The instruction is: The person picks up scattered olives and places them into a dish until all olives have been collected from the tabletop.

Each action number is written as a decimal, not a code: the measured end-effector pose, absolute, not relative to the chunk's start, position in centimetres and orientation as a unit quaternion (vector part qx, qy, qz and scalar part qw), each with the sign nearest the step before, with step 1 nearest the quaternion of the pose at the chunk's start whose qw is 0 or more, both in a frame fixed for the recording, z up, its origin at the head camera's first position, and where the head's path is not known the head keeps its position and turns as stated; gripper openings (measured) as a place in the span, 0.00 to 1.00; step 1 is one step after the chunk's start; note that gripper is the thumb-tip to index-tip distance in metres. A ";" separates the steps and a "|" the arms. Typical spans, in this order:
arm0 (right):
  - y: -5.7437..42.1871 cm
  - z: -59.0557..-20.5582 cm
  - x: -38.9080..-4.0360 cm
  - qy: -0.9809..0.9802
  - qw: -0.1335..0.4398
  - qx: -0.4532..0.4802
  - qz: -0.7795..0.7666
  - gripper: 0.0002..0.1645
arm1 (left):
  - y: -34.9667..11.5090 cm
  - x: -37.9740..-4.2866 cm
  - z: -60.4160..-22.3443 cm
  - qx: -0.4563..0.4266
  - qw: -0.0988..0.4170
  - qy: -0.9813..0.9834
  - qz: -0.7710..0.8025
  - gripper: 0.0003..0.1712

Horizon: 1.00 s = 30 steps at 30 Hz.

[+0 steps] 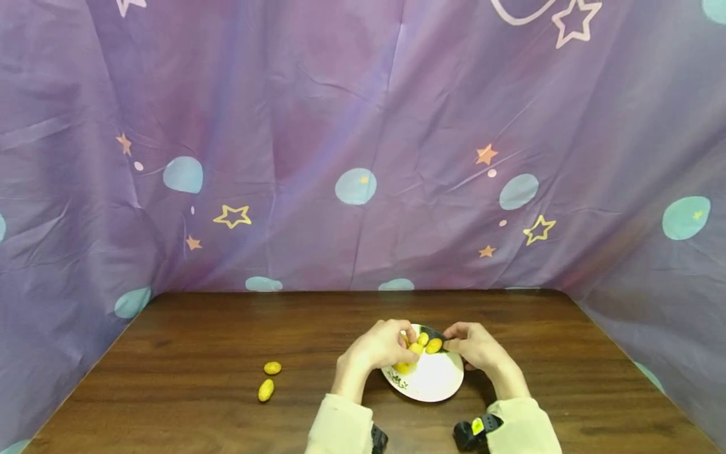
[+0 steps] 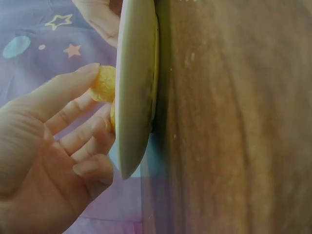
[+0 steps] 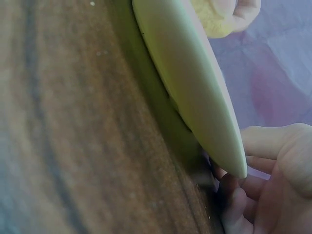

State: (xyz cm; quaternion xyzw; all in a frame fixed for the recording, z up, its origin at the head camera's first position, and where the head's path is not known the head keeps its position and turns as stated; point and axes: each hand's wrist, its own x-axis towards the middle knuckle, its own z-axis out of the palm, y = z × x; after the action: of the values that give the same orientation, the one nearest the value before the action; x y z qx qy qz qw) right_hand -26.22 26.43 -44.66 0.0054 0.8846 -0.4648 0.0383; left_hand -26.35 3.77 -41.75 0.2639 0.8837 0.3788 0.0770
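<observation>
A white plate with a leaf print and a dark patch near its far rim lies on the table, holding several yellow oval pieces. My left hand reaches over its left side. Thumb and fingers pinch one wrinkled yellow oval piece just at the plate's surface; its exact kind cannot be told. At the plate's right rim, my right hand grips the edge. In the right wrist view some fingers curl below the rim and others lie over it.
Two more yellow oval pieces, a farther one and a nearer one, lie on the brown wooden table left of the plate. A purple cloth with stars hangs behind and at both sides.
</observation>
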 end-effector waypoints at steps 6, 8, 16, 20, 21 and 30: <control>26.3 -44.7 -26.2 0.885 0.033 0.004 -0.464 0.12 | 3.9 -26.1 -41.6 0.254 0.065 0.898 0.354 0.13; 26.3 -44.7 -26.1 0.884 0.039 0.012 -0.466 0.12 | 3.8 -26.0 -41.6 0.251 0.066 0.900 0.349 0.13; 26.2 -44.8 -26.0 0.885 0.039 0.011 -0.463 0.12 | 3.5 -26.0 -41.5 0.253 0.080 0.899 0.348 0.14; 26.2 -45.0 -25.9 0.885 0.040 0.010 -0.463 0.12 | 3.1 -25.9 -40.7 0.260 0.095 0.898 0.341 0.15; 26.1 -45.0 -25.9 0.885 0.040 0.010 -0.464 0.12 | 2.9 -25.8 -40.5 0.261 0.096 0.900 0.336 0.16; 26.1 -44.8 -25.9 0.887 0.033 0.012 -0.461 0.11 | 0.6 -25.6 -37.8 0.267 0.090 0.903 0.325 0.18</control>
State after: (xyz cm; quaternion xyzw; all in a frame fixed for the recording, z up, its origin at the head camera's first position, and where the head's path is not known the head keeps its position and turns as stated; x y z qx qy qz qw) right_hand -25.94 26.10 -44.79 0.0118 0.8869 -0.4605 0.0332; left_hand -25.62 0.62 -37.79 0.2671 0.9028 0.3249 0.0900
